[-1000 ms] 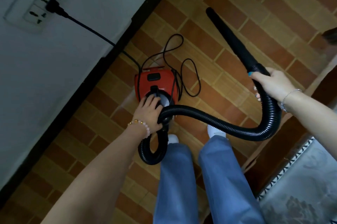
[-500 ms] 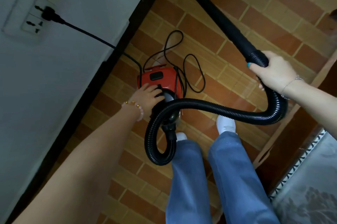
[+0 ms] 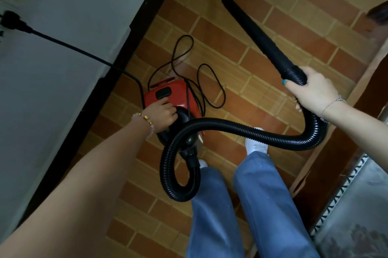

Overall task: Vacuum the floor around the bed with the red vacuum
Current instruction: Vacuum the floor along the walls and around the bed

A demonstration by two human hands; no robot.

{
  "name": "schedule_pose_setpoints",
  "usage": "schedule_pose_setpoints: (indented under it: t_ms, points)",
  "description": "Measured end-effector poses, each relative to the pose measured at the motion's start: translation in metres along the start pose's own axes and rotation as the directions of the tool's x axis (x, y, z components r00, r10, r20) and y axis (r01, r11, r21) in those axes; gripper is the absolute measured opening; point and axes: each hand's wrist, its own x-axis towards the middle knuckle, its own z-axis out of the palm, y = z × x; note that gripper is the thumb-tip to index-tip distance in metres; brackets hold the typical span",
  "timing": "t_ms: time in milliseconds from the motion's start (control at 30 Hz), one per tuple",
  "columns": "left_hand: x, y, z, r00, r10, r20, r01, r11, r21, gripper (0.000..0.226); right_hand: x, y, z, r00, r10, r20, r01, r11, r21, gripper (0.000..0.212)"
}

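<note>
The small red vacuum [image 3: 178, 93] sits on the brick-pattern floor beside the wall. My left hand [image 3: 162, 116] rests on its top, fingers curled at the black handle just below the black switch [image 3: 163, 92]. A ribbed black hose [image 3: 241, 129] loops from the vacuum's front past my feet and up to my right hand [image 3: 310, 91], which grips the hose end where the tapered black nozzle [image 3: 258, 36] begins. The nozzle points up and left, held above the floor.
The black power cord [image 3: 69, 46] runs from a wall socket at far left to the vacuum, with slack loops [image 3: 210, 85] on the floor behind it. A dark skirting [image 3: 117, 72] edges the wall. The wooden bed frame [image 3: 327, 163] and patterned bedding [image 3: 357, 205] lie at right.
My left hand slid up the vacuum's top toward the switch and closed at the handle. My right hand shifted the nozzle; the view moved closer to the wall.
</note>
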Motion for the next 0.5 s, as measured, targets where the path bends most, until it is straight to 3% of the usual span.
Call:
schedule_pose_setpoints:
  t_ms: [167, 267, 500]
  points:
    - [0.022, 0.013, -0.017, 0.994, -0.108, 0.035, 0.110, 0.992, -0.057, 0.043, 0.021, 0.007, -0.032, 0.996, -0.043, -0.079, 0.039, 0.997, -0.063, 0.037]
    - [0.038, 0.024, -0.029, 0.982, -0.176, 0.070, 0.184, 0.973, -0.141, 0.044, 0.046, 0.008, -0.060, 0.992, -0.018, -0.129, 0.019, 1.000, 0.003, 0.040]
    - [0.085, 0.037, -0.074, 0.938, -0.321, 0.128, 0.344, 0.907, -0.243, 0.030, 0.105, 0.002, -0.119, 0.978, 0.035, -0.206, -0.012, 0.994, 0.112, 0.036]
